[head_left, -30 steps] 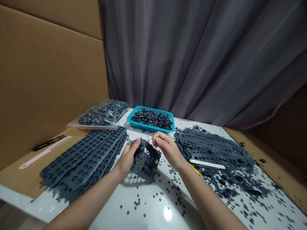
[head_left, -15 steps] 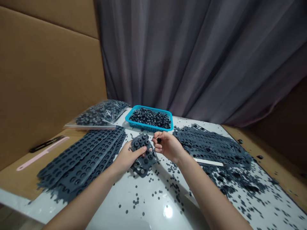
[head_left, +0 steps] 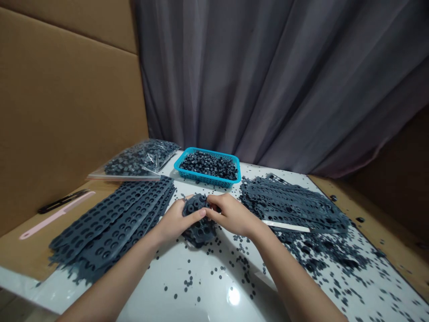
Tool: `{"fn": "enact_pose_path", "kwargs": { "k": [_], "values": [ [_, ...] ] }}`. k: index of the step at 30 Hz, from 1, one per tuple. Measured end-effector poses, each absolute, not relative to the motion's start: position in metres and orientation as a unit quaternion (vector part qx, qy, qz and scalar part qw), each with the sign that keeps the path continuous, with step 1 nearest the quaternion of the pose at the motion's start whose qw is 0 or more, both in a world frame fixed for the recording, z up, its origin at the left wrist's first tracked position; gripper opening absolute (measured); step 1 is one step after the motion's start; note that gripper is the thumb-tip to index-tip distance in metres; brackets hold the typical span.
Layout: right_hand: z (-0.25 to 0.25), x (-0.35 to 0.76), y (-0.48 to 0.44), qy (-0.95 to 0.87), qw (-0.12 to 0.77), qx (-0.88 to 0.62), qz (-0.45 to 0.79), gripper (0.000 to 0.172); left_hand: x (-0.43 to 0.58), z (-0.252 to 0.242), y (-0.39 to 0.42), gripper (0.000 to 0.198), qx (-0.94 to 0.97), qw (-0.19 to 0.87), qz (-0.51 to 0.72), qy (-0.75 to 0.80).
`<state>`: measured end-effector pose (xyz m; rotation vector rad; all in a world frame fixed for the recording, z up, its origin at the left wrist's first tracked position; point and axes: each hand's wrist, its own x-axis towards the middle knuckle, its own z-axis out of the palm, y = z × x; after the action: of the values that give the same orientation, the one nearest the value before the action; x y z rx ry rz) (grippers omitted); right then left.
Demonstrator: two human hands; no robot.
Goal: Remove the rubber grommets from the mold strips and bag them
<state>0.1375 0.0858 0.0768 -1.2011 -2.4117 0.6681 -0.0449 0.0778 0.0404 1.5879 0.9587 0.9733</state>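
My left hand (head_left: 174, 220) grips a dark grey rubber sheet (head_left: 199, 226) studded with small round grommets, thumb pressed on its upper face. My right hand (head_left: 231, 214) is closed on the same sheet from the right, its fingertips pinching at the grommets near the top edge. Both hands meet above the white table (head_left: 214, 290), just in front of a blue basket (head_left: 208, 178) filled with loose dark grommets.
A stack of full grommet sheets (head_left: 114, 223) lies at the left, a heap of emptied sheets (head_left: 295, 205) with a white stick (head_left: 286, 226) at the right. A clear bag of grommets (head_left: 137, 158), a pink tool (head_left: 55, 214) and black snips (head_left: 62, 201) lie far left. Rubber bits litter the table.
My right hand, which held a single grommet apart from the sheet half a second ago, has come back onto the sheet. The sheet has been turned grommet side up and lowered.
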Motion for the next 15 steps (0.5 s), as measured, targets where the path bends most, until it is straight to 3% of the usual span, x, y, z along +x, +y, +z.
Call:
{"fn": "enact_pose_path", "kwargs": {
  "k": [3, 6, 11, 15],
  "values": [
    [0.078, 0.137, 0.086, -0.852, 0.192, -0.411, 0.263, 0.026, -0.045, 0.038, 0.077, 0.031, 0.671, 0.479, 0.378, 0.42],
    [0.072, 0.137, 0.088, -0.826, 0.225, -0.373, 0.357, 0.027, -0.043, 0.034, 0.076, 0.035, 0.618, 0.559, 0.372, 0.409],
    [0.05, 0.123, 0.094, -0.642, 0.341, -0.303, 0.616, 0.025, -0.037, 0.032, 0.073, 0.036, 0.438, 0.7, 0.431, 0.364],
    [0.041, 0.113, 0.095, -0.494, 0.461, -0.25, 0.693, 0.03, -0.036, 0.038, 0.07, 0.037, 0.343, 0.717, 0.481, 0.37]
  ]
}}
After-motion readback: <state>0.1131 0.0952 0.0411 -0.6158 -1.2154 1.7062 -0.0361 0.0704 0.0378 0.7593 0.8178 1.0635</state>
